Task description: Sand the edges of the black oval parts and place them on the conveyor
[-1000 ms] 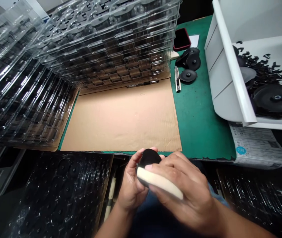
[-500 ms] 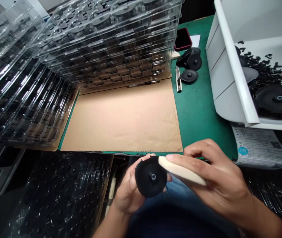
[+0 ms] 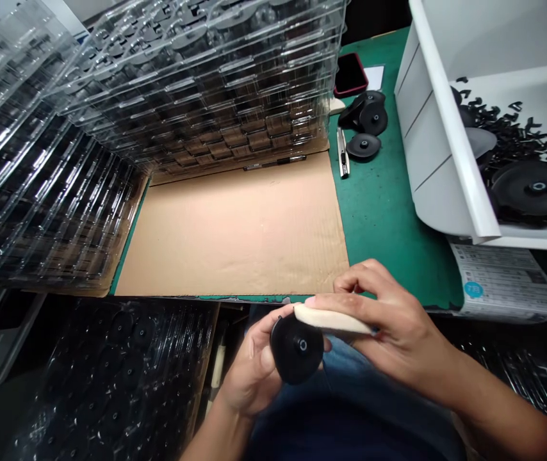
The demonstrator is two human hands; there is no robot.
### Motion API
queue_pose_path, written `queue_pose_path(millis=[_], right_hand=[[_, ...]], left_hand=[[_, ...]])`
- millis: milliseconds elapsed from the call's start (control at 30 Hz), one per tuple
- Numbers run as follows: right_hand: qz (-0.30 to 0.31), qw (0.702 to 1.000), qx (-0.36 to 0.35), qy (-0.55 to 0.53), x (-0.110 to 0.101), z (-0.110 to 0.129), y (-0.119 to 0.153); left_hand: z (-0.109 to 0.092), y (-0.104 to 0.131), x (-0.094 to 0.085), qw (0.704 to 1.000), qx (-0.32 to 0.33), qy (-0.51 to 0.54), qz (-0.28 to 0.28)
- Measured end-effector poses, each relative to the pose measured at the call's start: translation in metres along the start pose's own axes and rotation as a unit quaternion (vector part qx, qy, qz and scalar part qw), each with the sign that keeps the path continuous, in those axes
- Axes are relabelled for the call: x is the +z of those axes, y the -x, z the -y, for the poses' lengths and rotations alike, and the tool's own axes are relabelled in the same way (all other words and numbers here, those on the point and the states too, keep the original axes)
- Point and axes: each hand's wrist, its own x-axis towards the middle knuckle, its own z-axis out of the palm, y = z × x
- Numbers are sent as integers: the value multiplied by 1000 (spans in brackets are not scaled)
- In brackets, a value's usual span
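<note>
One black disc (image 3: 287, 363), dark and rounded with a raised, pale-ringed hub, sits in the gripping fingers of the left hand (image 3: 249, 371), near the table's (image 3: 379, 218) near edge. The right hand (image 3: 393, 323) pinches one cream pad (image 3: 334, 319) at its far rim. Far right: one knife (image 3: 342, 153).

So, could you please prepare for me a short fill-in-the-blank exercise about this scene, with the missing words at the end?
1. The round part in the left hand is coloured ____.
2. The cream pad is held in the person's ____ hand.
3. The utility knife lies on a tabletop coloured ____.
4. The flat sheet in front of the stacked clear trays is made of ____.

Missing words: black; right; green; cardboard.
</note>
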Motion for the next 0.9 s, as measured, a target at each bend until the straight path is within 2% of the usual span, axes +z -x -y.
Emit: queue_pose_path(millis=[200, 333, 500, 700, 767, 833, 900], right_hand=[[25, 998, -24, -51, 5, 10, -5], [0, 997, -35, -76, 0, 5, -3], [-81, 990, 79, -85, -8, -4, 10], [-121, 972, 157, -122, 1, 1, 23], [-81, 972, 175, -138, 4, 9, 25], [6, 973, 190, -130, 8, 19, 26], [86, 978, 178, -69, 13, 31, 26]], left_hand=[[6, 3, -7, 998, 5, -11, -64], [2, 4, -2, 998, 8, 1, -56], [-7, 1, 9, 998, -41, 32, -33], [-5, 2, 9, 999, -13, 31, -15], [-4, 3, 9, 999, -1, 8, -38], [-1, 3, 9, 997, 20, -20, -73], [4, 3, 9, 992, 44, -51, -110]])
